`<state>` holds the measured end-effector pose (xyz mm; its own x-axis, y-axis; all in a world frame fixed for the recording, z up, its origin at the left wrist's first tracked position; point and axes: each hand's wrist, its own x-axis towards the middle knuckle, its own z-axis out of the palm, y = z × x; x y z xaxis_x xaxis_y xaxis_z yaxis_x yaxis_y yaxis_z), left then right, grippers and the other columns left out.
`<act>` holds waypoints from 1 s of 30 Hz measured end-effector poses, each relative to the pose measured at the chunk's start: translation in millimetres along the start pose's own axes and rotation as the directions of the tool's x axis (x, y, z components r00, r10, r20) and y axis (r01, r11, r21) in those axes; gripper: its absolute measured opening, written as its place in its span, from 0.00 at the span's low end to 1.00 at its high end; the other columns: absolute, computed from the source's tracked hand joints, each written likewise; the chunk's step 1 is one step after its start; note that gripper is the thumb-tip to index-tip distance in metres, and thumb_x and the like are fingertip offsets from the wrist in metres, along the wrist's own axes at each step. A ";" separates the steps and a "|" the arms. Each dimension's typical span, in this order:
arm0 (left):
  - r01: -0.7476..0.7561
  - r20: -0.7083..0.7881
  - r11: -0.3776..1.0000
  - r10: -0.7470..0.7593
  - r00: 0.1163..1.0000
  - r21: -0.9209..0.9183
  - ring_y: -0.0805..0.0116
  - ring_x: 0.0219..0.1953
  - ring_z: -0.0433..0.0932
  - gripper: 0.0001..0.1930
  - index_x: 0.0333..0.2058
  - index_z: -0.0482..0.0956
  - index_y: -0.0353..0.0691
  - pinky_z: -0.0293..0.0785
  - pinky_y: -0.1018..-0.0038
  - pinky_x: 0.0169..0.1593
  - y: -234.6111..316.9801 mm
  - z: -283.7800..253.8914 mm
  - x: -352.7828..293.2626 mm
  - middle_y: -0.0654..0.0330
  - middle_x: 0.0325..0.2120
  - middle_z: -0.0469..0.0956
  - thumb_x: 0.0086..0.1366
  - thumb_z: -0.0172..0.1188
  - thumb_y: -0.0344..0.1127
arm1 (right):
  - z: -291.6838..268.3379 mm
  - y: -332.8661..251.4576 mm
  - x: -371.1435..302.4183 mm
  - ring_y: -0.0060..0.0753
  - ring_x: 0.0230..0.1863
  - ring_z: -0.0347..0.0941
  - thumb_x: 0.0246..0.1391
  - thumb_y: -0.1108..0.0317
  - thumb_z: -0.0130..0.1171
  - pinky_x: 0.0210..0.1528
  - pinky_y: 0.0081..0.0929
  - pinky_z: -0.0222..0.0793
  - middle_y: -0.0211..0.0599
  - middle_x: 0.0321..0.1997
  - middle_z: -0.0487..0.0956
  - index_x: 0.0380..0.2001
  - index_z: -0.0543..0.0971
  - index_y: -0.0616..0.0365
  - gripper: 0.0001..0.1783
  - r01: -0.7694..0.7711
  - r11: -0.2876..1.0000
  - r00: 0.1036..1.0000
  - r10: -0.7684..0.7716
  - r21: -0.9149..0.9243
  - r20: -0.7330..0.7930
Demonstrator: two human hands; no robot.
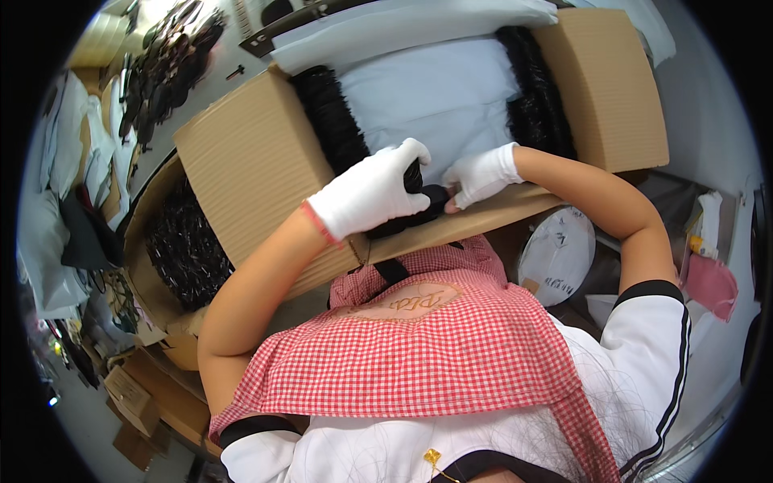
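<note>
A cardboard box (241, 153) with raised flaps lies before me, lined with a white sheet (431, 88). Glossy black bundles that look like hair or fringe fill its left side (330, 117) and right side (541, 97). My left hand (374, 189), in a white glove, is curled around a dark black bundle (413, 175) at the box's near edge. Close beside it, my right hand (483, 179), in a white glove with bare fingertips, has its bent fingers on the black piece between the two hands. The right fingers are slightly blurred.
Another box of shiny black strands (187, 241) stands at the left. Many dark bundles (169, 72) lie at the upper left, near white bags (60, 249). A round white lid with handwriting (557, 256) is below the box's right side. A pink cloth-like piece (710, 286) is at the right.
</note>
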<state>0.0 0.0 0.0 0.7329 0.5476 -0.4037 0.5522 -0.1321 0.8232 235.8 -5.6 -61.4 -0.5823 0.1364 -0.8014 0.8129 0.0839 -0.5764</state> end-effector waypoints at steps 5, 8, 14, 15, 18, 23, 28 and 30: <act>0.060 0.275 0.971 -0.125 0.953 0.232 0.42 0.40 0.79 0.28 0.53 0.70 0.40 0.74 0.59 0.45 -19.7 -3.2 32.2 0.39 0.38 0.79 0.56 0.68 0.42 | 11.3 -31.6 20.0 0.42 0.45 0.78 0.55 0.42 0.63 0.48 0.35 0.71 0.47 0.41 0.82 0.45 0.81 0.63 0.31 0.085 0.996 0.976 -0.087 -0.021 -0.201; 0.008 0.380 0.962 -0.116 0.918 0.273 0.42 0.42 0.79 0.32 0.54 0.69 0.36 0.74 0.59 0.46 -20.2 4.9 45.4 0.40 0.38 0.80 0.54 0.69 0.43 | 6.0 -26.0 8.4 0.45 0.47 0.78 0.56 0.42 0.61 0.51 0.35 0.70 0.49 0.45 0.82 0.49 0.80 0.64 0.33 0.004 0.999 0.998 -0.001 0.046 -0.069; -0.047 0.432 0.918 -0.140 0.891 0.395 0.39 0.48 0.77 0.37 0.55 0.69 0.30 0.75 0.60 0.53 -12.5 11.7 46.6 0.35 0.48 0.74 0.53 0.72 0.48 | 10.1 -27.7 13.0 0.44 0.46 0.78 0.55 0.41 0.62 0.49 0.36 0.71 0.48 0.43 0.83 0.47 0.81 0.65 0.34 0.033 0.993 0.997 -0.025 0.113 -0.070; -0.030 0.421 0.900 -0.173 0.891 0.434 0.41 0.49 0.77 0.36 0.55 0.70 0.30 0.75 0.60 0.53 -11.8 13.0 43.8 0.36 0.47 0.74 0.54 0.71 0.47 | 10.6 -27.9 16.3 0.43 0.45 0.78 0.55 0.41 0.62 0.48 0.36 0.71 0.48 0.42 0.83 0.46 0.81 0.65 0.34 0.008 0.994 0.998 -0.001 0.113 -0.065; 0.000 0.366 0.894 -0.183 0.912 0.447 0.41 0.49 0.78 0.36 0.55 0.70 0.31 0.74 0.59 0.53 -11.7 18.1 36.7 0.37 0.47 0.74 0.53 0.72 0.46 | 4.9 -16.9 14.2 0.45 0.45 0.78 0.55 0.39 0.61 0.49 0.36 0.72 0.49 0.44 0.83 0.47 0.80 0.66 0.36 0.068 0.990 0.997 -0.063 0.126 -0.048; 0.057 0.218 0.825 -0.215 0.952 0.562 0.43 0.48 0.78 0.39 0.55 0.68 0.31 0.74 0.57 0.52 -12.2 24.6 25.6 0.39 0.47 0.74 0.49 0.74 0.47 | 3.6 -16.3 16.6 0.50 0.46 0.78 0.56 0.32 0.55 0.50 0.37 0.71 0.51 0.46 0.83 0.47 0.80 0.66 0.41 0.068 0.994 0.993 -0.059 0.089 -0.103; -0.039 0.161 0.797 -0.073 0.984 0.602 0.44 0.49 0.76 0.43 0.57 0.66 0.29 0.71 0.58 0.55 -19.5 24.9 13.2 0.41 0.45 0.76 0.46 0.74 0.47 | 1.9 -37.6 28.9 0.53 0.48 0.78 0.56 0.25 0.47 0.54 0.38 0.70 0.55 0.44 0.82 0.42 0.83 0.66 0.47 -0.035 0.997 0.991 0.026 -0.066 -0.130; -0.041 0.194 0.822 -0.086 0.977 0.568 0.43 0.49 0.76 0.44 0.58 0.65 0.26 0.70 0.57 0.56 -17.2 24.9 13.0 0.40 0.46 0.76 0.47 0.73 0.46 | -5.3 -43.3 20.6 0.55 0.48 0.77 0.55 0.25 0.47 0.53 0.39 0.70 0.56 0.43 0.82 0.42 0.83 0.66 0.47 -0.044 0.993 0.993 0.032 -0.109 -0.113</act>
<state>10.0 -11.2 -29.4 0.7460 0.3860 -0.5426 0.6498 -0.6001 0.4665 188.6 -1.3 -52.1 -0.5514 0.2493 -0.7961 0.8341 0.1848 -0.5198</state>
